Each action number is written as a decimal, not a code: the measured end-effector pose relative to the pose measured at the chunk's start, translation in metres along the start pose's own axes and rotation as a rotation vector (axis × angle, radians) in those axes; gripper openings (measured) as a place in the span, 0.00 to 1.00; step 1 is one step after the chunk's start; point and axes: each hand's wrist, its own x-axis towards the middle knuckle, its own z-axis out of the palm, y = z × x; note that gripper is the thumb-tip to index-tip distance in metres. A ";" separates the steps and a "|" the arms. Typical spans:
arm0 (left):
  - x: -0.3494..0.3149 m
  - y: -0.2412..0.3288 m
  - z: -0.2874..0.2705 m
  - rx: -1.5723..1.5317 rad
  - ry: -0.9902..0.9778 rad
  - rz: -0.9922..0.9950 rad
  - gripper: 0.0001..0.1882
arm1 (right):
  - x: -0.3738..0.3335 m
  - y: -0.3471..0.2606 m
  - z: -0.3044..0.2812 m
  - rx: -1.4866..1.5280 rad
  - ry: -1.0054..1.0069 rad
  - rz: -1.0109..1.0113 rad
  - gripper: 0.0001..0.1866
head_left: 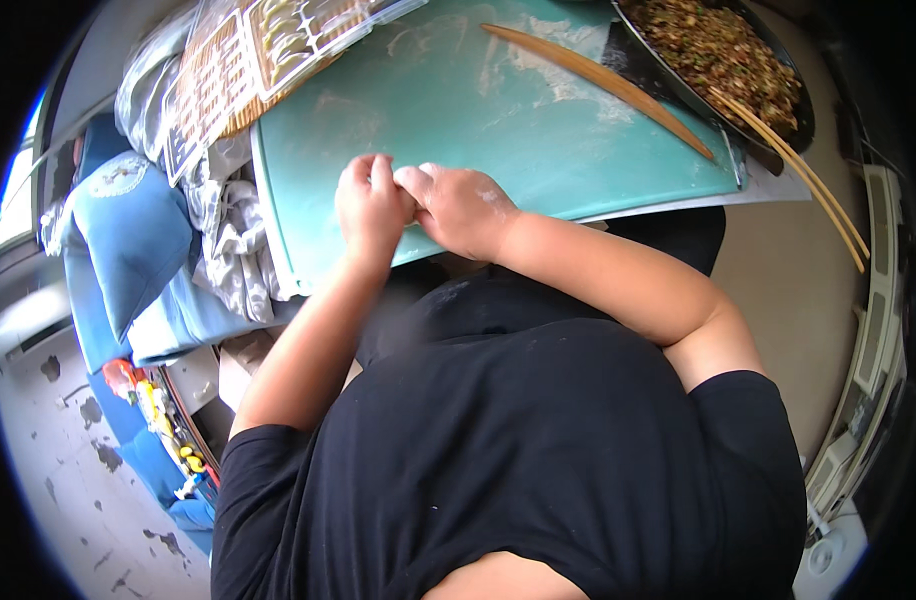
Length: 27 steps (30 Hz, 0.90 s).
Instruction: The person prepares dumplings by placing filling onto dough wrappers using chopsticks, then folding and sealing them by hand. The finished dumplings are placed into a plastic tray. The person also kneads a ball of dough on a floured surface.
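Over the near edge of a flour-dusted green board (408, 110), my two hands meet with closed fingers. My left hand (370, 205) and my right hand (463, 208) press together around a small pale dumpling (412, 222), which is almost wholly hidden by the fingers. White flour marks the back of the right hand. Beyond it, a tapered wooden rolling pin (603, 85) lies slantwise on the board. Pale dumplings (293, 40) lie in rows in a clear compartmented tray at the far left.
A dark pan (668, 75) of chopped filling (723, 60) stands at the far right, with wooden chopsticks (803, 170) reaching over its rim. An unfilled plastic tray section (213, 75) rests on wickerwork. Left of the board are grey patterned cloth (233, 230) and a blue cushion (138, 235).
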 end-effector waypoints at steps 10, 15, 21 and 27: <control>0.045 -0.002 0.035 0.508 0.135 0.490 0.08 | -0.004 0.037 -0.031 -0.046 0.029 0.256 0.19; 0.077 -0.001 0.041 0.506 0.081 0.523 0.09 | 0.009 0.036 -0.009 0.024 0.176 0.472 0.21; 0.076 0.012 0.036 0.387 -0.043 0.162 0.17 | 0.036 0.028 -0.010 0.681 -0.112 0.806 0.24; 0.033 0.023 -0.009 -0.289 -0.209 -0.256 0.19 | 0.002 -0.008 -0.011 0.162 0.052 0.231 0.19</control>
